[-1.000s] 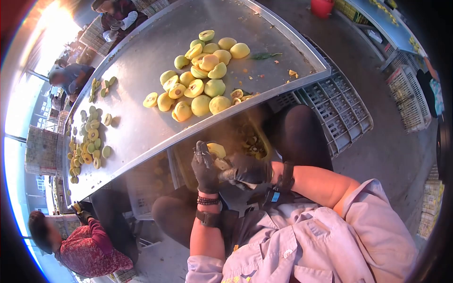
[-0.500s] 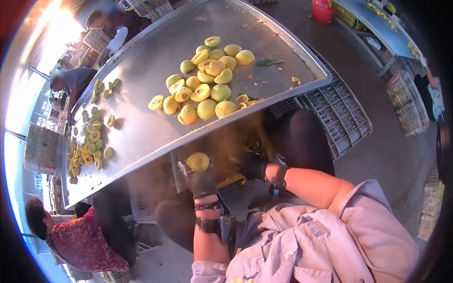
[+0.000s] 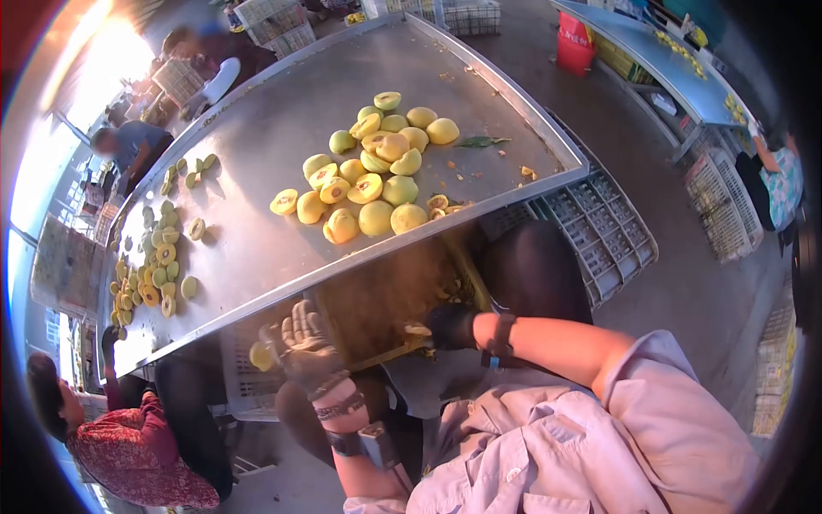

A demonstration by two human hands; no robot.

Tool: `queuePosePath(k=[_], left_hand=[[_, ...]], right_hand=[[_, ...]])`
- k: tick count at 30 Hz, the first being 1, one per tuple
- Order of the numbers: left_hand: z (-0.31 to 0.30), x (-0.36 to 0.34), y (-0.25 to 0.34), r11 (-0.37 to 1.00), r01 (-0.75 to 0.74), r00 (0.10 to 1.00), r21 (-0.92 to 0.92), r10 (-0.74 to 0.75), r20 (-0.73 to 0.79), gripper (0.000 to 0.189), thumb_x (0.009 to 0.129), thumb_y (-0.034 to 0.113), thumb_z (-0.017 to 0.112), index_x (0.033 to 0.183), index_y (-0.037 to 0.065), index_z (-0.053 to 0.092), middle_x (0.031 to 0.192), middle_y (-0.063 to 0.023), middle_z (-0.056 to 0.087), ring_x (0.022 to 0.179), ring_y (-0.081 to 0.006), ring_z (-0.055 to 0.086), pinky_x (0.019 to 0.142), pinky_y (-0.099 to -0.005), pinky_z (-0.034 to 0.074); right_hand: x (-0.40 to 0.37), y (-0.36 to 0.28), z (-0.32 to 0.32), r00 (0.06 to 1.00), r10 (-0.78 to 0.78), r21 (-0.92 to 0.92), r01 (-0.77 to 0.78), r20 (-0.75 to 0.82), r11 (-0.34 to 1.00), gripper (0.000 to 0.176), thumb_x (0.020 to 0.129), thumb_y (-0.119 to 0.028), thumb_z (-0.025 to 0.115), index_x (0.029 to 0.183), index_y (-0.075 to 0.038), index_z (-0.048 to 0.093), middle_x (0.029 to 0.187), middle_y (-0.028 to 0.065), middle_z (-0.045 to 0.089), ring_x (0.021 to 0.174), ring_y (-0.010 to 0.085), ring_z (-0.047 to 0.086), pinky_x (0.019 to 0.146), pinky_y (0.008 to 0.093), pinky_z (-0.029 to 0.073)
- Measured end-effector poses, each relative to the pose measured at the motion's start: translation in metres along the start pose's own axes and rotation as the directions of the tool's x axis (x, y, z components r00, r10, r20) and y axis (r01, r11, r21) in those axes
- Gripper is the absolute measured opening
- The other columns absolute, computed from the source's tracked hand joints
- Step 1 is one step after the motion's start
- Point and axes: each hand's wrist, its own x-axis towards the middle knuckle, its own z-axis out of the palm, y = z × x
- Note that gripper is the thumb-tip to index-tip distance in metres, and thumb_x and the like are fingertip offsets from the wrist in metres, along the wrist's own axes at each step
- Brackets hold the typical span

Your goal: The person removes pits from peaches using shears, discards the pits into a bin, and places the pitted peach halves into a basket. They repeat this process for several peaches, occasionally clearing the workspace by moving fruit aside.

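Observation:
My left hand (image 3: 310,344), in a dark glove with a paler palm, is turned up with its fingers stretched out. Just left of it, apart from the fingers, is a blurred yellow peach half (image 3: 262,355), above a pale plastic crate (image 3: 244,385). My right hand (image 3: 451,326), in a black glove, is closed over a yellow-stained bin (image 3: 347,317) under the table edge. Something small and pale shows at its fingertips; I cannot make out what it is. Whole and halved yellow-green peaches (image 3: 375,218) lie piled on the metal table (image 3: 257,248) in front of me.
More halved fruit (image 3: 163,257) lies at the table's left end, near a person in a red patterned top (image 3: 141,454). Other people work along the far left side. A grey crate (image 3: 599,227) stands by my right knee. A red bucket (image 3: 574,44) stands beyond.
My left hand has moved left and opened, and the peach half it held is now out of the fingers. My right hand has shifted slightly left and lower.

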Motion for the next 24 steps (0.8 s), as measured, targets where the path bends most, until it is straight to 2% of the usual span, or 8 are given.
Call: queuePosePath(k=[1, 2, 3, 5, 9, 17, 19, 24], left_hand=[[0.001, -0.005, -0.007, 0.998, 0.000, 0.999, 0.056, -0.003, 0.046, 0.062, 0.087, 0.044, 0.059, 0.124, -0.003, 0.040, 0.115, -0.0199, 0.056, 0.104, -0.0314, 0.059, 0.076, -0.0375, 0.056], [0.001, -0.010, -0.013, 0.993, -0.003, 0.996, 0.116, -0.008, 0.091, 0.062, 0.088, 0.044, 0.058, 0.124, -0.003, 0.040, 0.117, -0.0204, 0.055, 0.104, -0.0311, 0.058, 0.076, -0.0372, 0.056], [0.001, -0.014, -0.017, 0.983, -0.005, 0.991, 0.182, -0.020, 0.135, 0.062, 0.088, 0.044, 0.058, 0.125, -0.002, 0.039, 0.120, -0.0209, 0.054, 0.105, -0.0309, 0.058, 0.075, -0.0369, 0.056], [0.004, -0.019, -0.024, 0.970, 0.022, 0.986, 0.241, -0.061, 0.155, 0.052, 0.091, 0.044, 0.055, 0.117, 0.000, 0.046, 0.117, -0.0195, 0.057, 0.103, -0.0294, 0.059, 0.073, -0.0354, 0.056], [0.018, -0.029, -0.040, 0.947, 0.073, 0.974, 0.314, -0.135, 0.182, 0.052, 0.093, 0.045, 0.050, 0.117, -0.001, 0.049, 0.111, -0.0176, 0.060, 0.099, -0.0264, 0.061, 0.069, -0.0314, 0.055], [0.026, -0.038, -0.050, 0.898, 0.159, 0.920, 0.410, -0.286, 0.268, 0.055, 0.094, 0.047, 0.047, 0.122, -0.001, 0.047, 0.112, -0.0159, 0.059, 0.096, -0.0221, 0.059, 0.074, -0.0286, 0.049], [0.024, -0.036, -0.053, 0.887, 0.185, 0.905, 0.423, -0.321, 0.278, 0.056, 0.094, 0.048, 0.046, 0.123, -0.001, 0.047, 0.111, -0.0158, 0.059, 0.096, -0.0221, 0.058, 0.075, -0.0297, 0.049], [0.029, -0.041, -0.062, 0.887, 0.392, 0.759, 0.244, -0.462, 0.459, 0.050, 0.095, 0.034, 0.051, 0.129, -0.002, 0.040, 0.120, -0.0214, 0.054, 0.108, -0.0275, 0.056, 0.083, -0.0325, 0.050]], right_hand=[[-0.017, -0.033, -0.037, 0.998, -0.039, -0.012, 0.039, -0.042, 0.999, 0.023, 0.083, -0.017, 0.059, 0.103, -0.008, 0.062, 0.101, 0.0198, 0.064, 0.095, 0.0344, 0.061, 0.079, 0.0430, 0.048], [-0.012, -0.034, -0.046, 0.863, -0.289, -0.136, 0.255, -0.414, 0.957, 0.023, 0.082, -0.015, 0.060, 0.103, -0.007, 0.062, 0.097, 0.0199, 0.064, 0.093, 0.0340, 0.062, 0.077, 0.0433, 0.049], [-0.008, -0.033, -0.055, 0.538, -0.495, -0.319, 0.391, -0.683, 0.864, 0.023, 0.081, -0.013, 0.060, 0.102, -0.006, 0.061, 0.093, 0.0201, 0.064, 0.090, 0.0337, 0.062, 0.075, 0.0436, 0.049], [-0.008, -0.033, -0.104, 0.653, -0.183, -0.118, 0.143, -0.735, 0.983, 0.023, 0.081, -0.015, 0.059, 0.103, -0.006, 0.061, 0.089, 0.0172, 0.065, 0.083, 0.0327, 0.064, 0.071, 0.0440, 0.050], [0.043, 0.003, -0.164, 0.917, 0.171, -0.233, -0.266, -0.360, 0.935, 0.039, 0.077, -0.038, 0.065, 0.097, -0.004, 0.066, 0.093, 0.0175, 0.066, 0.087, 0.0327, 0.064, 0.076, 0.0432, 0.050], [0.080, 0.017, -0.166, 0.936, 0.258, -0.250, -0.316, -0.241, 0.915, 0.044, 0.071, -0.031, 0.072, 0.105, -0.004, 0.066, 0.096, 0.0171, 0.067, 0.089, 0.0322, 0.065, 0.076, 0.0397, 0.050], [0.079, 0.041, -0.153, 0.851, -0.100, -0.234, -0.027, -0.515, 0.972, 0.052, 0.068, -0.036, 0.074, 0.107, -0.002, 0.063, 0.091, 0.0192, 0.066, 0.085, 0.0345, 0.064, 0.075, 0.0394, 0.050], [0.016, -0.018, -0.148, 0.836, -0.114, 0.410, 0.376, -0.536, 0.831, 0.031, 0.079, -0.020, 0.070, 0.101, -0.001, 0.058, 0.095, 0.0128, 0.063, 0.089, 0.0217, 0.061, 0.080, 0.0328, 0.048]])
